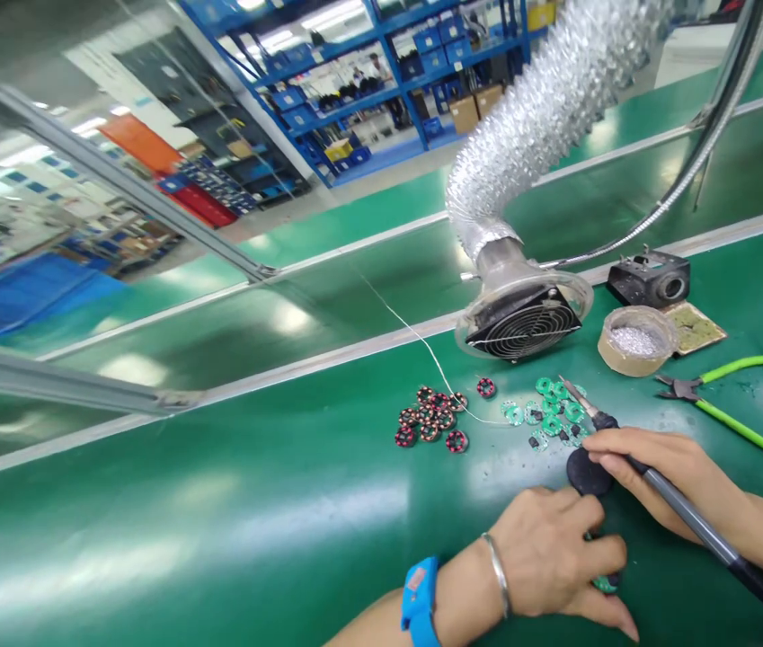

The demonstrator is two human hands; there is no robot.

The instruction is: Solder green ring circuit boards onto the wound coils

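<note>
My right hand (pixel 681 472) is closed around a soldering iron (pixel 681 512), its tip pointing up and left over small round green circuit boards (pixel 553 409). Lower down, my left hand (pixel 553 553) curls over a green circuit board (pixel 605 584); only bits of that board show between the fingers. A round black pad (pixel 589 473) lies between the two hands. Left of the loose boards is a cluster of copper-and-red wound ring coils (pixel 427 413). Thin solder wire (pixel 436 361) runs down past the coils to the boards.
A fume extractor fan (pixel 529 325) on a silver flexible duct (pixel 536 126) hangs behind the boards. At right are a tub of metallic shavings (pixel 637 341), a black iron stand (pixel 651 277) and green-handled cutters (pixel 691 388). A metal rail (pixel 327 355) crosses the green bench.
</note>
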